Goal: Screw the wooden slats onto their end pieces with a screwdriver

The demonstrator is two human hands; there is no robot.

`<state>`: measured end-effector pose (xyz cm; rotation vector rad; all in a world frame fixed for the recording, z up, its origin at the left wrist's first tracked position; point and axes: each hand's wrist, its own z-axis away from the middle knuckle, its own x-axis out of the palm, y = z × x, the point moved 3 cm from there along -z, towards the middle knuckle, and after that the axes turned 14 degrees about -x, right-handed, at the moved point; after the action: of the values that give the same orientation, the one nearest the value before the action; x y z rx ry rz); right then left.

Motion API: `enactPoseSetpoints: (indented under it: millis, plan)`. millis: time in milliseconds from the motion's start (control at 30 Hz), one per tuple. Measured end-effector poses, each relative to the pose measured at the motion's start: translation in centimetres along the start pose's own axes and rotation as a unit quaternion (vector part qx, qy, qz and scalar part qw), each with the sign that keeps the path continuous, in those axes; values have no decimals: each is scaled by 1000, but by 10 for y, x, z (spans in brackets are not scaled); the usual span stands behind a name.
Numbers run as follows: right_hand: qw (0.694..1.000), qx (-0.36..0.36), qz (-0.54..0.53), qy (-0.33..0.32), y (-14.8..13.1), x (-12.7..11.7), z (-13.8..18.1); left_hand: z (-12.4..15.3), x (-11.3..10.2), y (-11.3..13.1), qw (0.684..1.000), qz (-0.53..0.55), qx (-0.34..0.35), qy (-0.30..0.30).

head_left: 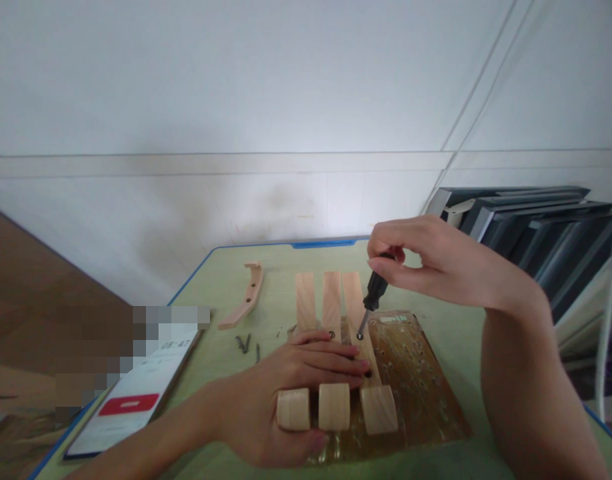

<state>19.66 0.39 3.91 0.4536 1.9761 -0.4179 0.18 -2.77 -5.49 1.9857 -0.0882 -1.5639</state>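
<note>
Three curved wooden pieces (355,300), long strips with thick block-like near ends, lie side by side in front of me. My left hand (291,380) is laid across them, fingers over the strips and thumb around the near side, holding them down. My right hand (411,257) is closed around the black handle of a screwdriver (375,290). The screwdriver stands tilted, its tip on a screw (359,337) in the rightmost piece. Another hole below that screw is partly covered by my fingertips. The middle piece also has a screw or hole (331,335) beside my fingers.
A loose curved wooden piece (250,293) with two holes lies at the back left, and several screws (244,343) are near it. A brown, pitted board (411,373) lies under the pieces. A tablet-like screen (136,393) is at left. Dark panels (531,227) lean at right.
</note>
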Motion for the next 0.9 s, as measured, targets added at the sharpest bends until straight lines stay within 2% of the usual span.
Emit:
enactPoseSetpoints:
  millis: [367,633,900]
  plan:
    - [997,-59,-38,18,-13,7,-7,1,0,0,1000,12,-5,1]
    - [999,-9,-24,39,-10,9,-8,0,0,1,1000,14,3,11]
    - [996,-80,-4,36,-17,5,-9,1,0,1,1000,6,-4,2]
